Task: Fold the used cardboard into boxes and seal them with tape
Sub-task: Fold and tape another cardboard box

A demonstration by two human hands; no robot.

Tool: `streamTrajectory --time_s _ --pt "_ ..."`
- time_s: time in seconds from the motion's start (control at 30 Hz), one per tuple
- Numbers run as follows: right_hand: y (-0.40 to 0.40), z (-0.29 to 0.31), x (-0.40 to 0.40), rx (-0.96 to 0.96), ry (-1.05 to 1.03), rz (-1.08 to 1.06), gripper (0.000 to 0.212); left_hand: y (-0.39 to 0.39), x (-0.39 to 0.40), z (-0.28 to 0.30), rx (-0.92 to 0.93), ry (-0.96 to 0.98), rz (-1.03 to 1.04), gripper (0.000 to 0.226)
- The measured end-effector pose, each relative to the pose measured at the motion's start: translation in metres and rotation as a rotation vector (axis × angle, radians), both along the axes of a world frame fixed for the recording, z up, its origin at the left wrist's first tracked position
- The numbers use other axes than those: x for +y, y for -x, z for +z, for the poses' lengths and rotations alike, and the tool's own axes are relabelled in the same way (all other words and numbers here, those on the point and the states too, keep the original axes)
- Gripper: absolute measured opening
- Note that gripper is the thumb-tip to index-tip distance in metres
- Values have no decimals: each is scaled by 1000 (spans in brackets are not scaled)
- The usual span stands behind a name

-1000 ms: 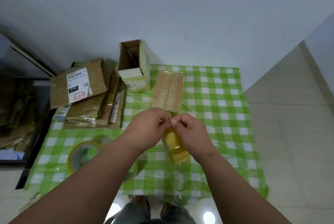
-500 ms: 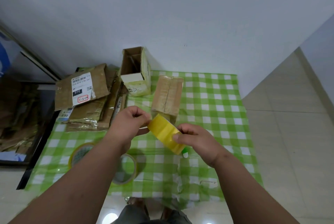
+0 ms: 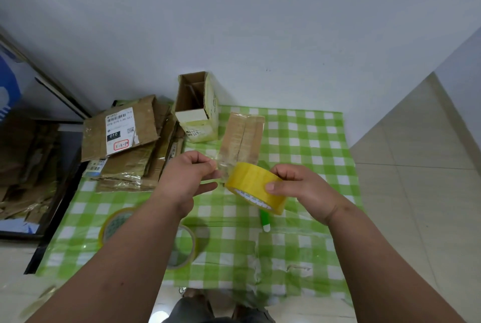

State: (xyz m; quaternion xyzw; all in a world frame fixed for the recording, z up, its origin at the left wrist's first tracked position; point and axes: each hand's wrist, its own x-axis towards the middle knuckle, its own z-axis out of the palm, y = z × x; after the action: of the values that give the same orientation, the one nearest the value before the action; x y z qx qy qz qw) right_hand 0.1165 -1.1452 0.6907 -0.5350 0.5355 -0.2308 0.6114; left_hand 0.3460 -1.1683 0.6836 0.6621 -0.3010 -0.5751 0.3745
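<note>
**Yellow tape roll held mid-air, free end drawn left**

Yellow tape roll (image 3: 253, 187) sits in the right hand (image 3: 302, 188), above the green checked tablecloth (image 3: 299, 145). Thumb presses the near face of the roll, fingers curl over its far rim; forearm enters from 5 o'clock, wrist bent inward. Left hand (image 3: 188, 177) lies at 9 o'clock of the roll, just beside it. Its fingers are curled, thumb and fingertips pinching the clear strip of tape (image 3: 223, 166) stretched between hand and roll. Left forearm enters from 7 o'clock.

Closed brown box (image 3: 243, 137), seam up, lies on the cloth at 12 o'clock of the hands. Open-topped box (image 3: 197, 111) stands upright at 11 o'clock, close to the wall. Flattened cardboard stack (image 3: 125, 140) lies at 10 o'clock, top sheet bearing a white label. Two spare tape rolls (image 3: 117, 223) rest on the cloth under the left forearm, partly hidden. Green cutter (image 3: 265, 220) lies below the held roll, at 6 o'clock.
</note>
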Motion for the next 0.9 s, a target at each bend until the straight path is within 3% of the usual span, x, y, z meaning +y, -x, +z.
streamTrajectory --time_s 0.13,0.23,0.47,0.9 --pt "22 -1 0 86 -3 -66 49 -24 -13 1 56 -19 141 15" --pt "37 -2 0 152 14 -96 54 -34 -17 -3 18 -18 121 17" --pt "42 -8 -9 209 37 -208 42 -22 -30 -15 -25 -87 113 12" --pt "34 -13 -34 359 8 -214 33 -18 -51 -36 -36 -189 113 9"
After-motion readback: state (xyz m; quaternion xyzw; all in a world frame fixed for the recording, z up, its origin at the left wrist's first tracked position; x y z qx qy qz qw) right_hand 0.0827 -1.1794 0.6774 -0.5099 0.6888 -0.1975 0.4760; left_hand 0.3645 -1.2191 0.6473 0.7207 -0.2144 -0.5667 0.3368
